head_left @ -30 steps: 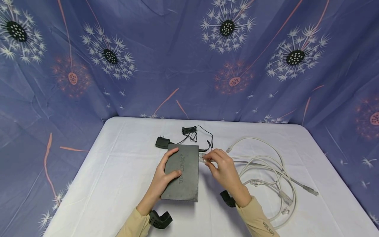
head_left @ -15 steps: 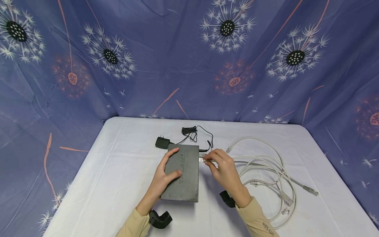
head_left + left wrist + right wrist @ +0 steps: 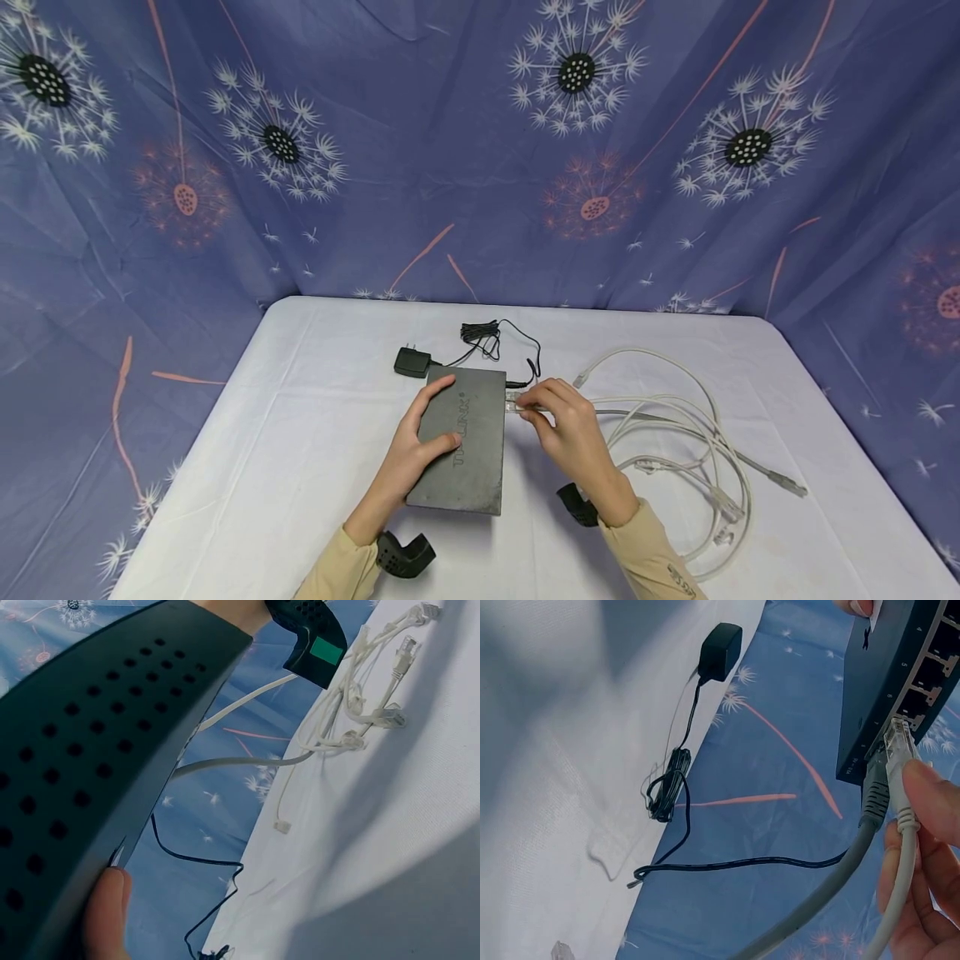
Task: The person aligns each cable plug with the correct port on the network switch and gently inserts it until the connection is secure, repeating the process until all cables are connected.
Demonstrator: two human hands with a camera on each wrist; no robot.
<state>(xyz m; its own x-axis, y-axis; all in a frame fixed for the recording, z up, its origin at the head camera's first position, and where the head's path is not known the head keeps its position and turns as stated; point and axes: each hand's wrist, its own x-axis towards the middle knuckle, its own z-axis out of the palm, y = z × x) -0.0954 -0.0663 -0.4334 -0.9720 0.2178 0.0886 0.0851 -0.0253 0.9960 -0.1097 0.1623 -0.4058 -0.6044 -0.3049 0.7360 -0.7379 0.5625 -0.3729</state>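
Note:
A dark grey TP-LINK network switch (image 3: 476, 475) is held up over the table in my left hand (image 3: 408, 450), thumb and a finger spread over its lettered face. The left wrist view shows the switch's perforated side (image 3: 97, 727) and one fingertip (image 3: 111, 907) at its edge. My right hand (image 3: 567, 421) pinches the clear plug (image 3: 900, 746) of a white Ethernet cable, its tip at a port on the switch's right side. Right beside it a grey Ethernet cable's booted plug (image 3: 875, 787) sits in the row of ports. Further ports (image 3: 930, 671) there show no plug.
Behind the switch lies a black power adapter (image 3: 412, 362) with a bundled cord (image 3: 478, 332) running to the switch's far right corner. Coiled white and grey Ethernet cables (image 3: 738, 467) with loose plugs spread over the white table (image 3: 300, 433) at right. A blue floral curtain (image 3: 450, 167) hangs behind.
The switch has tilted and shifted very slightly to the right. Both hands keep their holds almost in place, the right still at the plug.

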